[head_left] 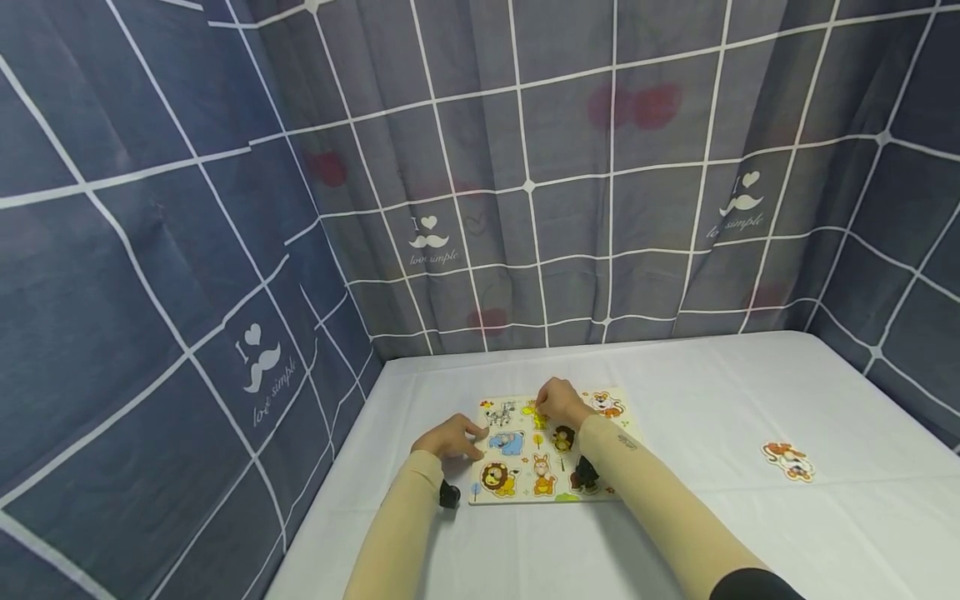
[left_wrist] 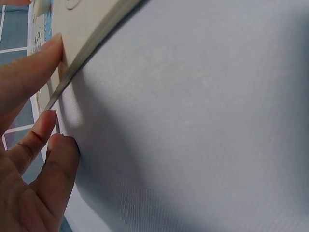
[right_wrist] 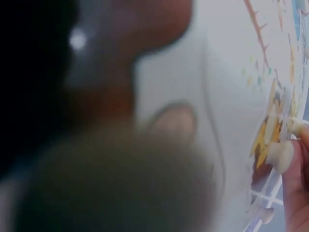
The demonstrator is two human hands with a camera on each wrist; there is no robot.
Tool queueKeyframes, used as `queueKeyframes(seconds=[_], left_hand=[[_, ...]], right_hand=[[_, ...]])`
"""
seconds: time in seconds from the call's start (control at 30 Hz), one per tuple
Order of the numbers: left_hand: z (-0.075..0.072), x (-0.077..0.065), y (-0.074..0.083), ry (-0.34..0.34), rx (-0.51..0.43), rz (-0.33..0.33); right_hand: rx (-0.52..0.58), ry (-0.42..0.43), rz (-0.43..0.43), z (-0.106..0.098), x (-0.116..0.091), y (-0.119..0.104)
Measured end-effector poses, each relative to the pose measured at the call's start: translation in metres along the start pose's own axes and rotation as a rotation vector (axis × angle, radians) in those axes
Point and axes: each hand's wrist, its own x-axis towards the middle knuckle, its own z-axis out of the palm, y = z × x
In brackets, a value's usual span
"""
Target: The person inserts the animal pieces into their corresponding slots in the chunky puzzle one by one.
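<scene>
A flat animal puzzle board [head_left: 525, 492] lies on the table with several knobbed pieces on it. At its left edge my left hand [head_left: 450, 437] rests, thumb and fingers extended against the rim; the board's edge [left_wrist: 72, 67] meets the thumb in the left wrist view. My right hand [head_left: 561, 402] pinches the yellow giraffe piece [head_left: 537, 418] at the board's top middle; the hand partly covers it. In the right wrist view, fingertips [right_wrist: 297, 164] show at the far right, beside a pale knob [right_wrist: 281, 155]. A blurred dark shape hides much of that view.
A loose dog-shaped piece [head_left: 787, 461] lies on the white table [head_left: 847, 400] right of the board. Around the table's back and left hang dark curtains [head_left: 570, 217] with white grid lines. The right forearm crosses over the board's lower right pieces.
</scene>
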Motion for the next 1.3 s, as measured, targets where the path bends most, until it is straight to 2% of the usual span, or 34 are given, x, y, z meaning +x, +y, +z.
queueKeyframes(seconds=[0.3, 0.57, 0.73, 0.9, 1.2, 1.3], left_hand=[[-0.003, 0.000, 0.000, -0.009, 0.014, 0.013], [-0.001, 0.001, 0.001, -0.002, 0.031, -0.003], [0.000, -0.002, 0.001, -0.004, 0.029, -0.018], [0.000, 0.001, -0.001, 0.002, 0.016, -0.014], [0.002, 0.004, -0.001, -0.002, 0.035, -0.006], [0.000, 0.003, 0.000, -0.004, 0.037, -0.002]], right_hand=[[0.101, 0.020, 0.017, -0.003, -0.004, 0.006], [0.125, -0.001, 0.021, -0.008, -0.010, 0.004], [0.181, -0.033, 0.002, -0.013, -0.017, 0.004], [0.193, -0.029, -0.012, -0.019, -0.019, 0.014], [0.230, -0.025, 0.028, -0.026, -0.026, 0.028], [0.232, -0.022, 0.008, -0.028, -0.027, 0.032]])
